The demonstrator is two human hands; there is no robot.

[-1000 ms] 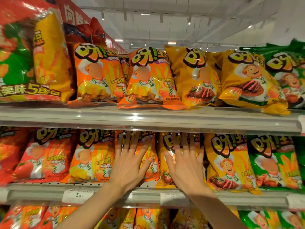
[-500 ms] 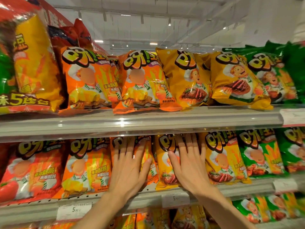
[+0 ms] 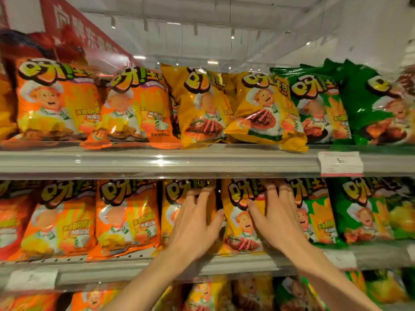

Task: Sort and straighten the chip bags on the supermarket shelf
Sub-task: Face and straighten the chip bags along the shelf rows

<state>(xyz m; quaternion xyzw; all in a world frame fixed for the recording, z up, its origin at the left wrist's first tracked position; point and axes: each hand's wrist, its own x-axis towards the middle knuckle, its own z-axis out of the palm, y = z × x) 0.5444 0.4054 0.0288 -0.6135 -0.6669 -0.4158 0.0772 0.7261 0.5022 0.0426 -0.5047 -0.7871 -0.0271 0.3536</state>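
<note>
On the middle shelf [image 3: 125, 269] chip bags stand in a row: orange ones [image 3: 128, 218] at the left, yellow ones in the middle, green ones [image 3: 363, 212] at the right. My left hand [image 3: 194, 225] lies flat with spread fingers on a yellow bag [image 3: 173, 198]. My right hand [image 3: 277, 218] presses flat on the neighbouring yellow bag [image 3: 240, 218], its fingertips reaching the bag's top under the upper shelf edge. Neither hand grips anything. Most of both yellow bags is hidden by my hands.
The upper shelf [image 3: 202, 162] carries orange bags [image 3: 56, 102], yellow bags [image 3: 262, 113] leaning askew, and green bags [image 3: 379, 108]. A price tag [image 3: 340, 163] hangs on its rail at the right. More bags [image 3: 206, 295] fill the shelf below. A red sign [image 3: 78, 30] hangs at the upper left.
Both hands have shifted one bag to the right along the middle shelf, from the orange and yellow bags onto the two yellow ones. The view has swung rightward and blurred.
</note>
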